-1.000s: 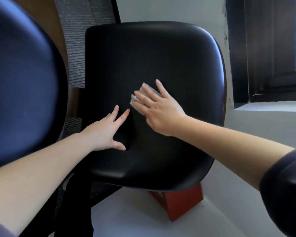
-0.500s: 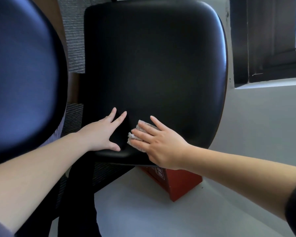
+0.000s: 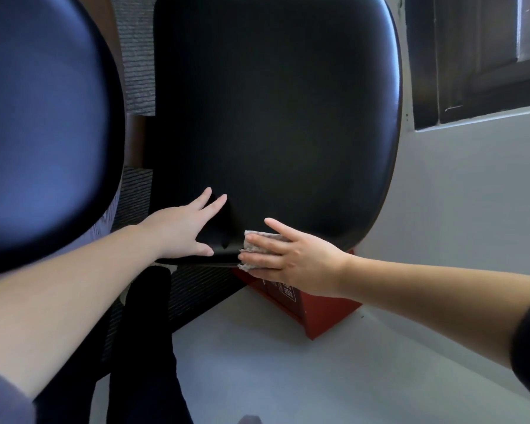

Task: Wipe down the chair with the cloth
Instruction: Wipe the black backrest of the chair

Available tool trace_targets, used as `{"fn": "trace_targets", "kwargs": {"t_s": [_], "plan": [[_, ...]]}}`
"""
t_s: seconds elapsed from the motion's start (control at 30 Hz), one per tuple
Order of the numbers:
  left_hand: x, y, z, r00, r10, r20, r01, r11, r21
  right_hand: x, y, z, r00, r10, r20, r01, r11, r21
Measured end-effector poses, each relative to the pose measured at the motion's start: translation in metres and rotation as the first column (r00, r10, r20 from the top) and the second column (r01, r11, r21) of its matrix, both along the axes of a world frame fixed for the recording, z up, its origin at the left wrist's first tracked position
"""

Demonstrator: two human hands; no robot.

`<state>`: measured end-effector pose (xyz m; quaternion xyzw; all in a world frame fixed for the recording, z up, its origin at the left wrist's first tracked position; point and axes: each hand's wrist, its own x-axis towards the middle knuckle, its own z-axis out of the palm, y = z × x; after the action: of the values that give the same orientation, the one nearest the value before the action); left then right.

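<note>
A black padded chair (image 3: 273,111) fills the upper middle of the view, its glossy surface facing me. My right hand (image 3: 291,258) presses a small grey cloth (image 3: 253,240) flat against the chair's lower front edge, fingers spread over it. Most of the cloth is hidden under my palm. My left hand (image 3: 184,228) rests flat on the chair just left of the cloth, fingers apart and holding nothing. The two hands lie about a hand's width apart.
A second dark blue chair back (image 3: 43,127) looms close at the left. A red box (image 3: 318,313) sits on the pale floor (image 3: 288,377) under the chair. A grey wall (image 3: 471,194) and a dark window frame (image 3: 471,56) stand at the right.
My right hand has slid the cloth down the chair from its middle to the lower edge. The left hand has stayed planted on the chair while the view tilted down.
</note>
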<state>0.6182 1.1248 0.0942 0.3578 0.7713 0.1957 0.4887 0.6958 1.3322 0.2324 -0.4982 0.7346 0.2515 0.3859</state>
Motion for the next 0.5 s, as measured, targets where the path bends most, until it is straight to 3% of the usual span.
{"fn": "trace_targets", "kwargs": {"t_s": [0.13,0.27,0.4,0.5], "plan": [[0.005,0.000,0.001,1.000,0.015,0.007,-0.015,1.000,0.004,-0.002,0.002,-0.003,0.999,-0.027,-0.024,0.027,1.000,-0.001],[0.003,0.000,-0.002,1.000,0.014,0.013,-0.015,1.000,0.021,-0.001,0.002,-0.010,0.984,-0.165,-0.072,0.164,0.986,-0.030],[-0.005,-0.001,-0.010,0.999,0.027,0.022,-0.027,0.999,0.029,-0.024,-0.003,-0.022,0.893,-0.403,-0.199,0.400,0.915,-0.056],[-0.014,0.003,-0.012,0.999,0.042,0.026,-0.043,0.999,0.029,-0.064,0.006,-0.028,0.849,-0.435,-0.300,0.446,0.894,-0.036]]}}
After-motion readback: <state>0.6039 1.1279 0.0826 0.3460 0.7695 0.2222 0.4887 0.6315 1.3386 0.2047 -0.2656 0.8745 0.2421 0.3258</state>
